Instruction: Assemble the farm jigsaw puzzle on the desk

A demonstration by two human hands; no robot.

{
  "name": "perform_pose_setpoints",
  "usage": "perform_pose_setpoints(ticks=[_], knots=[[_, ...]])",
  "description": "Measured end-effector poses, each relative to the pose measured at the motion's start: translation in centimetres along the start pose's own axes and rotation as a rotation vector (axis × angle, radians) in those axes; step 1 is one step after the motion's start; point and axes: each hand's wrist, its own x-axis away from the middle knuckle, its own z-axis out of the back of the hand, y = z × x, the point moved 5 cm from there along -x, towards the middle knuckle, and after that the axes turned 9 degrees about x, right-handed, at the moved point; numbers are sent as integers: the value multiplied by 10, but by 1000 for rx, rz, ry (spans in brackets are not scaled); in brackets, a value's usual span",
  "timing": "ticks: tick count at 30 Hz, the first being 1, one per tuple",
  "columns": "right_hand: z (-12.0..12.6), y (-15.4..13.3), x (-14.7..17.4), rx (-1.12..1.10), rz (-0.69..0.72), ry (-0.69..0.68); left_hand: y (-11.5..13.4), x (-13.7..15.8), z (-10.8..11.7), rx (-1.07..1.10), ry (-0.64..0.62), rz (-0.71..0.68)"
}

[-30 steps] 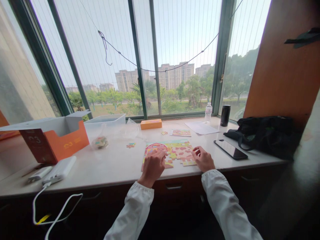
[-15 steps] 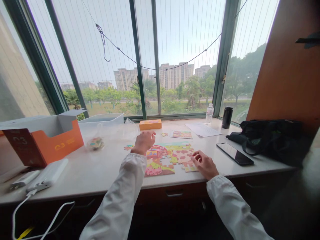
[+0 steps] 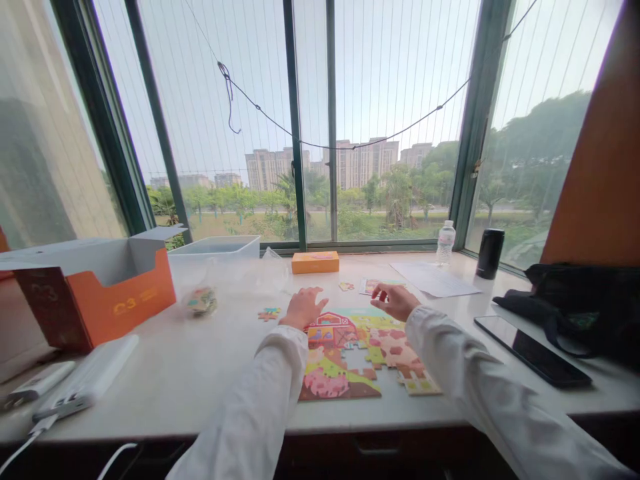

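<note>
A partly assembled jigsaw puzzle (image 3: 327, 383) lies on the white tabletop, showing a red barn, pink animals and a brown-patched cow. Gaps show in its middle and along its near edge. My left hand (image 3: 304, 308) hovers at the puzzle's far left corner, fingers spread, with nothing visible in it. Over the far right part is my right hand (image 3: 397, 301), its fingers loosely bent and apart, nothing visible between them. Just beyond it lies a picture card (image 3: 369, 285), partly covered by the hand. Loose pieces (image 3: 346, 286) lie between the hands, and other joined pieces (image 3: 269, 313) sit left of my left hand.
An orange box (image 3: 315, 262) stands at the back, beside a clear plastic bin (image 3: 220, 245). Left are a bag of pieces (image 3: 201, 301), an open carton (image 3: 120, 293) and a power bank (image 3: 87, 377). Right are paper (image 3: 435, 280), a bottle (image 3: 445, 243), a tumbler (image 3: 490, 253), a phone (image 3: 533, 350) and a black bag (image 3: 590, 307).
My right hand has moved from the puzzle's right side away from me, towards the picture card. My left hand stays near the far left corner, its fingers more spread. The camera view has shifted.
</note>
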Motion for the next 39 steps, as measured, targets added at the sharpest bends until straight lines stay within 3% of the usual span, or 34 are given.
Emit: perform_pose_setpoints(ticks=[3, 7, 11, 16, 30, 39], knots=[[-33, 10, -53, -8, -23, -90, -8, 0, -6, 22, -23, -8], [-70, 14, -106, 39, 16, -101, -9, 0, -8, 26, -16, -12], [-95, 15, -142, 39, 70, -112, -10, 0, -16, 33, -47, 2], [-108, 30, -172, -8, 32, -285, -11, 0, -20, 48, -60, 13], [-129, 43, -189, -53, 68, -486, -10, 3, -20, 70, -31, 23], [-125, 29, -180, -27, 152, -380, -12, 2, -16, 81, 22, 26]])
